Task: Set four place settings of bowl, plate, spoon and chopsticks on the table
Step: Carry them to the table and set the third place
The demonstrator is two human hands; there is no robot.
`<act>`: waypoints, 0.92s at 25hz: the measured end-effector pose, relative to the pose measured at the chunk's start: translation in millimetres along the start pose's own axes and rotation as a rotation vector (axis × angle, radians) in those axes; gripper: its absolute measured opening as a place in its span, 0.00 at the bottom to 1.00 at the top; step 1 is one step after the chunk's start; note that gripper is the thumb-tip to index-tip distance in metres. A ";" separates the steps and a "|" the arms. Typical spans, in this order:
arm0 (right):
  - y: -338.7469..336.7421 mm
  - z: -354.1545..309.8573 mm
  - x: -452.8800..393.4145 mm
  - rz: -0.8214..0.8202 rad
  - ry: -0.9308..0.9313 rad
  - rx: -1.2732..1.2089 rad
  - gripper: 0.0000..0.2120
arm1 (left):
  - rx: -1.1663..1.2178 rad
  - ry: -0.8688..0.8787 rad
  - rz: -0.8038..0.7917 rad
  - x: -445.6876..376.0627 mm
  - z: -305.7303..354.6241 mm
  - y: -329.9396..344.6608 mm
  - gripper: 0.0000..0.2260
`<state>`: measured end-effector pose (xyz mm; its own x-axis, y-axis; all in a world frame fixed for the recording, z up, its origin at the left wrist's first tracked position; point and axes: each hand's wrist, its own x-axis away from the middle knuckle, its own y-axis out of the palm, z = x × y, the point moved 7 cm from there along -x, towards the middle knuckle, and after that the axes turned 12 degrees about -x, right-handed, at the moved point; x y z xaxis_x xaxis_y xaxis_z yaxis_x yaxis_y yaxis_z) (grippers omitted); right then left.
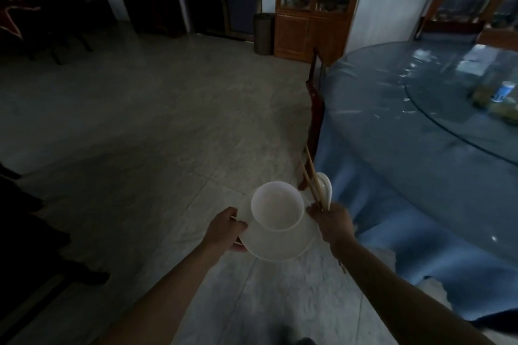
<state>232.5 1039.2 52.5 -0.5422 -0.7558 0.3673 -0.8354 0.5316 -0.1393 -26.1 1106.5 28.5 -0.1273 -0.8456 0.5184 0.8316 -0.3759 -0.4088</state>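
1. The left hand [225, 228] has its grip closed on the rim of a white plate [283, 244], thumb on top and fingers under the edge. A white bowl [277, 206] stands upright on this plate, loose, not held by any finger.
2. The right hand [332, 223] is closed around a pair of wooden chopsticks [309, 176] and a white spoon [325, 186]. They point up and away from the plate, just beside its rim. Whether this hand also touches the plate, I cannot tell.
3. All four things are in the air above the floor [157, 126], near the round table [406, 126] but not yet over it. The table has a blue cloth under a clear cover and a glass turntable [448, 109] further in. No setting is visible on the part of the table that shows.
4. Handling, as I judge it: plate, bowl and spoon look like ceramic, so stiff, smooth and breakable. The bowl can slide if the plate tilts, so the plate must stay level. The plate is best supported from below at the rim.
5. The chopsticks are light and thin; in one fist with the slippery spoon they may slip, so a firm hold at their lower part is wise.
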 end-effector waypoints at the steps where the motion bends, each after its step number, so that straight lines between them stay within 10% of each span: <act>1: 2.7 -2.9 -13.0 0.009 0.006 -0.003 0.05 | -0.007 -0.002 -0.007 -14.3 7.0 -1.5 0.08; 23: 85.9 -166.9 -373.5 0.097 -0.031 -0.034 0.03 | -0.049 0.036 -0.104 -364.2 240.4 -34.1 0.06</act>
<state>378.3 1431.0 56.8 -0.6231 -0.7117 0.3245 -0.7758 0.6149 -0.1411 121.8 1518.4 34.2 -0.2316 -0.8135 0.5334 0.7854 -0.4799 -0.3909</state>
